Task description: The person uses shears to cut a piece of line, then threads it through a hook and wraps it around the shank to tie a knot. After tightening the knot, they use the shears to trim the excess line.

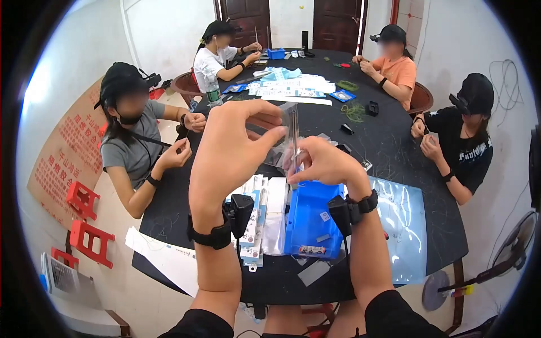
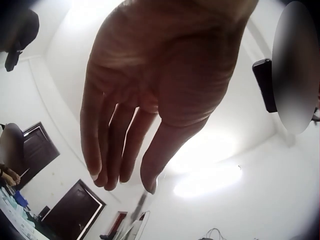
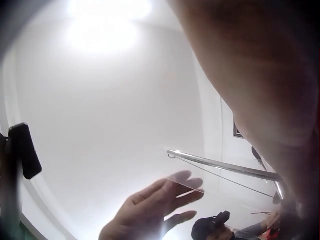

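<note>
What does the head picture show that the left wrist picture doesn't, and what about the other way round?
Only the head view shows the big blue tray up close, the red stools and the fan. Only the left wrist view shows the glowing ceiling light. Both show the left hand and dark brown doors.

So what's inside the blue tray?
The blue tray holds a small white piece, a greyish strip and a red-and-white item. The black wrist camera hides part of its right side; anything behind that can't be seen.
</note>
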Demonstrator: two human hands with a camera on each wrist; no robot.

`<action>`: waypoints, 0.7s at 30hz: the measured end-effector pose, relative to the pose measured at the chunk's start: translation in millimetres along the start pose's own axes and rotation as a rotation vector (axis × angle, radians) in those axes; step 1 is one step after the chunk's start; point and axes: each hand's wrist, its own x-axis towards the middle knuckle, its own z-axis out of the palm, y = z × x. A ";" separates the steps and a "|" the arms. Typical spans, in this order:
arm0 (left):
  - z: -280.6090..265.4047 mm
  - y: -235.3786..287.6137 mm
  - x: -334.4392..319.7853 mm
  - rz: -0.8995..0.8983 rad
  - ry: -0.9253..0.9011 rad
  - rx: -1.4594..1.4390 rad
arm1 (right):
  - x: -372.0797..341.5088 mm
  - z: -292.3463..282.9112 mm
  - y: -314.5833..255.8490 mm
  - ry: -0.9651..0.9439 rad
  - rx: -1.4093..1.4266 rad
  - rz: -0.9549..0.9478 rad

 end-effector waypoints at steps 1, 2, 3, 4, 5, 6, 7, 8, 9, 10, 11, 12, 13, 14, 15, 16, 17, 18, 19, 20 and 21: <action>-1.1 5.4 0.3 -0.018 -0.020 0.019 | 0.1 0.5 0.9 -0.001 -0.010 0.022; -0.4 6.4 0.5 -0.015 -0.022 0.020 | 0.4 1.5 4.5 0.003 -0.010 0.021; 0.4 6.9 0.0 -0.037 -0.014 0.002 | 0.6 3.8 9.9 0.013 -0.035 0.029; 1.0 7.4 -0.6 -0.061 -0.005 -0.016 | 1.4 5.6 14.3 0.023 -0.061 0.036; 1.7 8.5 -1.5 -0.062 -0.008 -0.015 | 2.3 7.0 18.3 0.024 -0.058 0.037; 2.7 10.2 -2.4 -0.080 0.002 -0.036 | 3.0 8.5 20.7 0.029 -0.030 0.057; 3.3 12.0 -2.6 -0.098 0.013 -0.057 | 3.8 9.1 22.5 0.033 -0.004 0.078; 3.5 14.3 -2.5 -0.098 0.013 -0.057 | 4.4 8.8 24.4 0.033 -0.005 0.078; 3.8 17.0 -2.1 -0.099 0.021 -0.025 | 5.1 7.9 25.7 0.016 0.030 0.089; 4.4 18.5 -1.9 -0.100 0.029 0.007 | 5.5 7.4 26.6 -0.002 0.065 0.100; 6.0 18.2 -0.9 -0.100 0.030 0.007 | 5.6 7.5 27.3 -0.002 0.064 0.100; 8.1 16.5 0.6 -0.072 0.052 0.028 | 5.7 8.0 27.6 0.007 0.041 0.109; 9.8 14.5 2.0 -0.044 0.074 0.049 | 5.8 8.6 27.6 0.017 0.019 0.119; 11.4 12.7 3.1 -0.043 0.071 0.050 | 5.6 9.2 27.3 0.019 0.021 0.119; 13.1 11.2 4.4 -0.036 0.095 0.048 | 5.4 9.8 25.5 0.027 0.014 0.113; 14.7 10.4 5.5 -0.027 0.120 0.045 | 5.3 10.0 24.5 0.036 0.006 0.107; 15.3 10.2 6.0 -0.024 0.116 0.046 | 5.5 9.9 25.5 0.040 0.007 0.107; 14.8 9.8 6.2 -0.013 0.120 0.057 | 6.1 10.0 27.7 0.037 0.008 0.121; 14.6 10.0 6.4 -0.002 0.123 0.068 | 6.8 10.4 30.0 0.035 0.010 0.135; 14.9 11.0 6.9 0.002 0.116 0.071 | 7.4 11.2 32.1 0.041 0.015 0.134; 15.2 11.8 6.9 0.003 0.121 0.087 | 8.4 12.6 32.8 0.049 -0.003 0.087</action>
